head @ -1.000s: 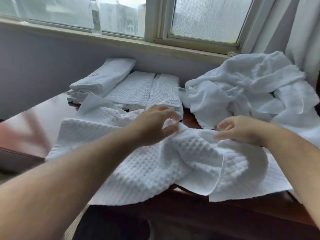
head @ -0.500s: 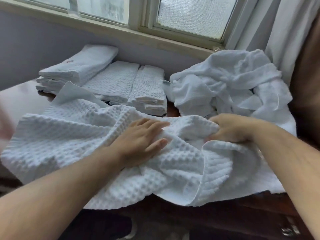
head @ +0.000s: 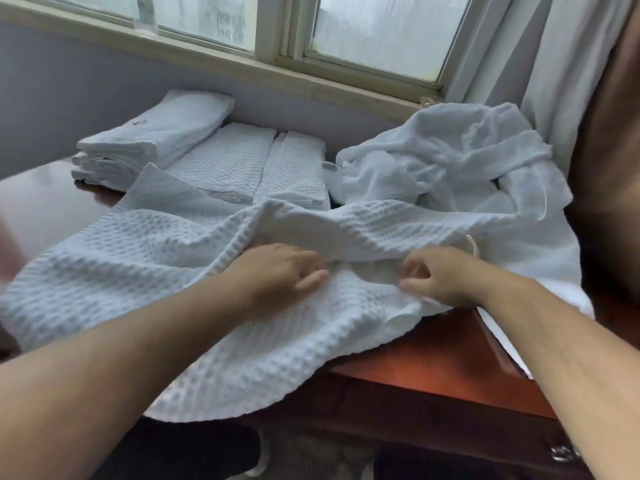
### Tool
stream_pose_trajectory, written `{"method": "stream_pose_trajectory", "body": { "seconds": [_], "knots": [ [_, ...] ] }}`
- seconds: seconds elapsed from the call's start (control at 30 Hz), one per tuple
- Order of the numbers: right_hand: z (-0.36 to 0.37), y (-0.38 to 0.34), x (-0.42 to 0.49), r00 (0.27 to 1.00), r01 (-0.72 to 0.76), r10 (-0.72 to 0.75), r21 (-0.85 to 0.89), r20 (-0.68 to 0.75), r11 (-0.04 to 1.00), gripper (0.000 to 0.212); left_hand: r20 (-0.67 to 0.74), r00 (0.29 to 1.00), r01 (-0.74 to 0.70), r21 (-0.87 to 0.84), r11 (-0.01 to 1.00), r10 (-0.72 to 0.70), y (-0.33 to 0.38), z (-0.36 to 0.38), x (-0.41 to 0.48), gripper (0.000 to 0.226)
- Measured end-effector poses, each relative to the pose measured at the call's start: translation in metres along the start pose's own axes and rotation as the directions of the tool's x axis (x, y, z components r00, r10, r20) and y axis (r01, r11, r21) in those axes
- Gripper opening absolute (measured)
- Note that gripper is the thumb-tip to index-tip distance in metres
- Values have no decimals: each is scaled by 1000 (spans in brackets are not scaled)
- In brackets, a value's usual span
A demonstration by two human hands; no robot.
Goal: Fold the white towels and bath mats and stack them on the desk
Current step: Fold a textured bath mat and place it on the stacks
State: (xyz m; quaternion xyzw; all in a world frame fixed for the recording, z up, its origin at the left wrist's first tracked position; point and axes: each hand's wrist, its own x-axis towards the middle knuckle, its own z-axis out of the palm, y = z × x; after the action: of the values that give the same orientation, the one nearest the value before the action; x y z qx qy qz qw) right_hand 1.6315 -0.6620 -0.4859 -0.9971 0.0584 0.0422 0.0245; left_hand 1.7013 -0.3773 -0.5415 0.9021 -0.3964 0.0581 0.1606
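A white waffle-weave bath mat (head: 145, 271) lies rumpled across the front of the reddish wooden desk (head: 433, 368), its near edge hanging over. My left hand (head: 280, 271) rests on the mat near its middle, fingertips tucked under a raised fold. My right hand (head: 436, 275) is just to the right, fingers curled and pinching the mat's cloth. Behind stand two folded waffle mats (head: 256, 161) and a stack of folded towels (head: 156, 133). A heap of unfolded white towels (head: 450, 161) sits at the back right.
A window sill (head: 242, 67) and grey wall run behind the desk. White curtains (head: 540, 64) hang at the right, beside a brown surface (head: 609, 150). The desk's bare top shows at the far left (head: 41, 202). A drawer handle (head: 561, 453) sits below the front edge.
The mat has been pulled left and spread wider; a fold now rises ahead of my hands. My right hand moved nearer and took a pinch of cloth; my left slid under the fold.
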Motion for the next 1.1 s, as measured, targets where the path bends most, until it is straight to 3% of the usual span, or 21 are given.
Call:
{"method": "stream_pose_trajectory", "body": {
  "seconds": [0.07,0.17,0.2,0.23,0.3,0.33,0.37,0.43,0.53,0.63,0.7,0.8,0.87,0.93,0.97,1.0,1.03,1.1],
  "knots": [
    [0,-7,-5,972,-46,19,112,234,993,18,-113,992,69,121,990,-55,15,0,12,40],
    [-15,-15,-14,831,-158,0,235,556,959,23,-143,990,6,158,987,17,30,15,18,45],
    [-19,-15,-17,840,-144,-20,258,542,955,23,-97,995,-26,129,991,39,32,21,18,53],
    [-22,-15,-18,897,-101,-35,282,441,954,21,-39,998,-36,73,997,39,31,26,16,62],
    [-21,-11,-14,999,-19,7,276,42,961,20,61,998,-19,-18,1000,20,26,31,14,73],
    [-19,-10,-10,989,-12,42,210,-139,978,20,87,996,-30,-32,999,33,25,31,14,74],
    [-15,-9,-7,971,-53,80,123,-226,991,27,91,994,-56,-24,998,58,24,31,13,72],
    [-3,-7,-1,971,-197,197,18,-137,980,54,53,994,-100,20,995,99,24,25,10,64],
    [14,-3,7,962,-272,270,84,30,959,67,-43,998,-38,-11,999,37,26,16,9,61],
    [0,0,11,977,-209,208,9,50,978,57,-21,999,40,-2,999,-40,24,18,14,47],
    [-19,3,12,967,-149,168,-110,193,983,54,31,1000,5,18,1000,-5,22,25,12,55],
    [-38,1,9,852,-177,191,-76,487,981,48,50,993,-105,-38,994,107,15,30,5,73],
    [-49,-2,11,826,-214,229,-88,516,973,41,70,989,-128,-77,989,134,10,31,2,78],
    [-53,-8,16,933,-187,234,-186,275,965,38,112,985,-118,-108,987,130,8,32,0,85],
    [-51,-10,19,979,-189,201,-212,35,959,35,134,983,-112,-115,987,127,8,32,-2,88],
    [-46,-13,23,963,-180,130,-208,-236,961,30,159,979,-108,-110,988,125,10,31,-3,89],
    [-38,-18,25,887,-157,46,-205,-460,966,27,183,976,-103,-94,990,119,11,30,-4,90],
    [-21,-29,26,785,-182,-29,-276,-618,944,31,230,969,-74,-71,995,89,13,28,-5,87]
  ]
}}
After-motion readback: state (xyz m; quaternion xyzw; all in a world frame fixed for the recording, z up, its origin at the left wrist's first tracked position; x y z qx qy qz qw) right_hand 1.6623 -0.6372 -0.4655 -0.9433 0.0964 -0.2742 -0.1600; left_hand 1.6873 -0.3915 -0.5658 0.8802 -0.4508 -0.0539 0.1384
